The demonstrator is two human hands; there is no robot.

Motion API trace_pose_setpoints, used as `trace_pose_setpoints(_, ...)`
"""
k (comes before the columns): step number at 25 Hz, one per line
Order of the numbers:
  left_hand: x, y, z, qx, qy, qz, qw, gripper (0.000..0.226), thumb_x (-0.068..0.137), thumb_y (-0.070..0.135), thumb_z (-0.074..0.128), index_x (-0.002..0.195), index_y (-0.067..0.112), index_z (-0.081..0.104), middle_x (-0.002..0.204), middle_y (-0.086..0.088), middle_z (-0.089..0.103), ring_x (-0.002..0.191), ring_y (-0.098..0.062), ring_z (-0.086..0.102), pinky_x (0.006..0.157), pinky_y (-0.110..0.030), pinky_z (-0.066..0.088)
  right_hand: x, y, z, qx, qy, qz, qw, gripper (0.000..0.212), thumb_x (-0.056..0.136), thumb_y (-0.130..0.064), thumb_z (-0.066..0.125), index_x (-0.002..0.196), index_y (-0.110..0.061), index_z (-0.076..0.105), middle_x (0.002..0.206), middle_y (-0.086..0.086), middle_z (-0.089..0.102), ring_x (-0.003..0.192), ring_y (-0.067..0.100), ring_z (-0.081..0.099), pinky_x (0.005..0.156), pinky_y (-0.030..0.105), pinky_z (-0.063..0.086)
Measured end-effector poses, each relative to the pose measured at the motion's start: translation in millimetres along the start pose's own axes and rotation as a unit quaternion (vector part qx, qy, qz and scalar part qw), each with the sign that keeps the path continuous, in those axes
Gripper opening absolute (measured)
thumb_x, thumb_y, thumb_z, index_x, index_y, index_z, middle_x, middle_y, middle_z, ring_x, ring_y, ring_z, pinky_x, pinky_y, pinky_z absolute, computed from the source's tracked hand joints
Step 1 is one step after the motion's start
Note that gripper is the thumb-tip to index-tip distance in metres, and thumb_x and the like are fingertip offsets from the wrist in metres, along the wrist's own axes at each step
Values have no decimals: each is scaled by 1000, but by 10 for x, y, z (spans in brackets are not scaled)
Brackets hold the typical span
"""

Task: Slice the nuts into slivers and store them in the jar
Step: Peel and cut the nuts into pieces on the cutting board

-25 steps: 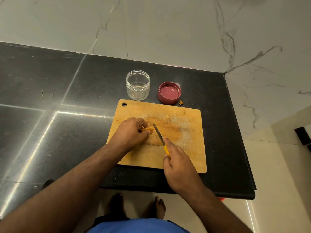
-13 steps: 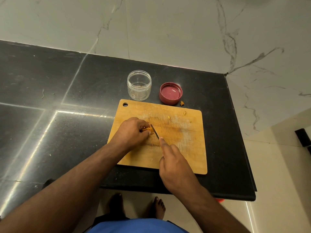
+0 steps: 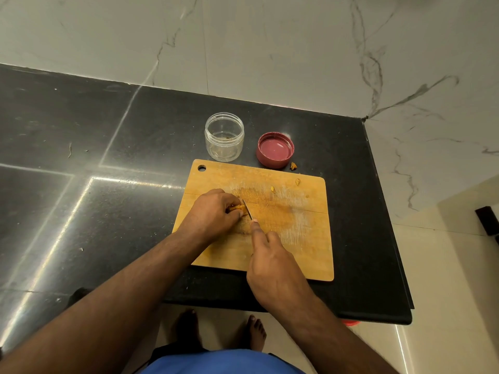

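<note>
On the wooden cutting board (image 3: 302, 238), my left hand (image 3: 213, 211) pinches a small pile of orange-brown nuts (image 3: 239, 209). My right hand (image 3: 270, 260) grips a small knife (image 3: 247, 209), forefinger stretched along it, and the blade sits right against the nuts. The handle is hidden under my hand. A clear jar (image 3: 224, 136) stands open behind the board, with only a few crumbs at its bottom. Its dark red lid (image 3: 275, 149) lies upside down to the right of the jar.
Loose nut bits lie on the board's far right part (image 3: 297, 181) and one on the black counter (image 3: 293, 166) by the lid. The counter's front and right edges are close to the board. A marble wall rises behind.
The knife has slid left and forward until its blade meets the nuts under my left fingers. My right hand followed and now covers the yellow handle. My left hand stayed put.
</note>
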State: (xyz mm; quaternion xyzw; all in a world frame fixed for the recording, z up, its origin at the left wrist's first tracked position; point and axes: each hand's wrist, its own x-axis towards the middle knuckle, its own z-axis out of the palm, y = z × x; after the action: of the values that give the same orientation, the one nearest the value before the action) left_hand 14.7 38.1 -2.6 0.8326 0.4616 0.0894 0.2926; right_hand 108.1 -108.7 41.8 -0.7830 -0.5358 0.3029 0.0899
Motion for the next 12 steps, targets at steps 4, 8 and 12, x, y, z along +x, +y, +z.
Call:
trace_pose_setpoints(4,-2,3,-12,3,1,5,1000,32,94,34,64,123,20,71,108,1,66,94,-13,56,78,-25,46,106,-22,-16,5,-6,9,1000,66,101,-14,38,158,-26,5,136,4,39,101,17,50,75,27,38)
trace_pose_setpoints(8,8,6,-11,5,-1,7,1000,35,95,34,64,125,18,69,109,1,66,95,-13,56,77,-24,42,33,21,10,25,-11,6,1000,65,102,-16,37,158,-28,5,137,2,40,103,15,49,79,25,39)
trace_pose_setpoints(12,2,-8,-1,1,3,7,1000,35,94,33,65,125,18,69,109,1,66,92,-11,54,76,-23,41,94,11,55,33,-6,13,999,68,102,-16,39,158,-28,3,140,2,40,105,16,51,82,28,43)
